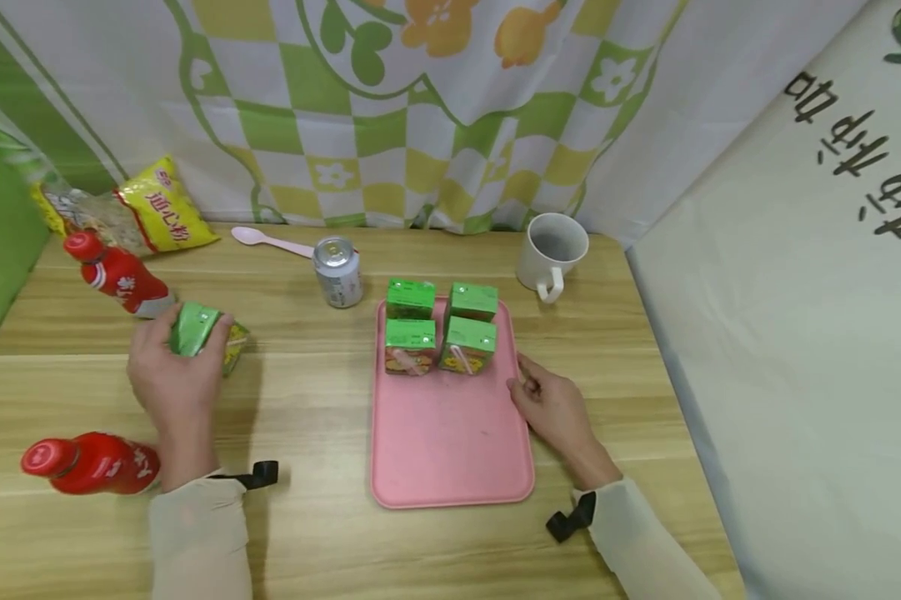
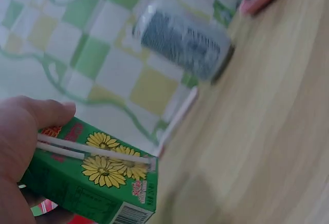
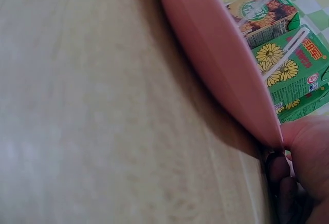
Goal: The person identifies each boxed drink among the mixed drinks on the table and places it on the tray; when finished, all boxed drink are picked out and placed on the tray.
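My left hand (image 1: 176, 367) grips a green juice box (image 2: 100, 175) by its sides, with the straw side and yellow flowers showing in the left wrist view. The box is tilted there and apart from the tabletop. On the right, my right hand (image 1: 558, 410) pinches the right rim of a pink tray (image 1: 450, 450), thumb at the edge and fingers curled below it. Several more juice boxes, such as the front right one (image 1: 468, 343), stand in two rows at the tray's far end. Their straws face the near side.
Two red bottles, one farther (image 1: 123, 279) and one nearer (image 1: 105, 463), flank my left hand. Behind stand a yellow snack-like bag (image 1: 168, 208), a pink spoon (image 1: 273, 242) and a silver can (image 1: 338, 273). A white mug (image 1: 553, 250) is beyond the tray; a curtain hangs behind.
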Motion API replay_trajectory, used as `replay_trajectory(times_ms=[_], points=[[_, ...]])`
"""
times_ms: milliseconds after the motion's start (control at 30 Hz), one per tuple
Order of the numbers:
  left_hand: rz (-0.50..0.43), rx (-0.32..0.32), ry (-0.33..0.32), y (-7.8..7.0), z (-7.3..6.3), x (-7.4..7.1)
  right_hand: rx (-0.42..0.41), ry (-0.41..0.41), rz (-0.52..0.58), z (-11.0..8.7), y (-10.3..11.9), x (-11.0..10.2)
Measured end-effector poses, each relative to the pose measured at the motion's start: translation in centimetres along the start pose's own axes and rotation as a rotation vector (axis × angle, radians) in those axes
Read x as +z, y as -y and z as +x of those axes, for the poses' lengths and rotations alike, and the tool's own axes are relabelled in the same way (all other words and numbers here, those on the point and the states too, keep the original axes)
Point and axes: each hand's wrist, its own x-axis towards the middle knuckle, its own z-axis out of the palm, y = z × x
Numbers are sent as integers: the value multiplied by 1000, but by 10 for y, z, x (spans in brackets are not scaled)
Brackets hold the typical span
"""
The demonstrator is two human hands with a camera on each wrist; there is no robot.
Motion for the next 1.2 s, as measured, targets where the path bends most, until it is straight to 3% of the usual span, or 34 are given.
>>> replay_trajectory(times_ms=[300,533,700,867,1200], points=[[-185,271,263,-45,-29,-6,-13,29,-8,3,3,-4],[-337,615,611,-69,-43,-1,-8,12,-38,2,5,-9],[-360,776,799,-76,-58,16,-7,36,-29,2,6,-7],[-329,857,872,-85,-70,36,-16,30,-23,3,5,-3],[-224,972,906,-99,-83,57,-21,20,-18,2,3,-2]])
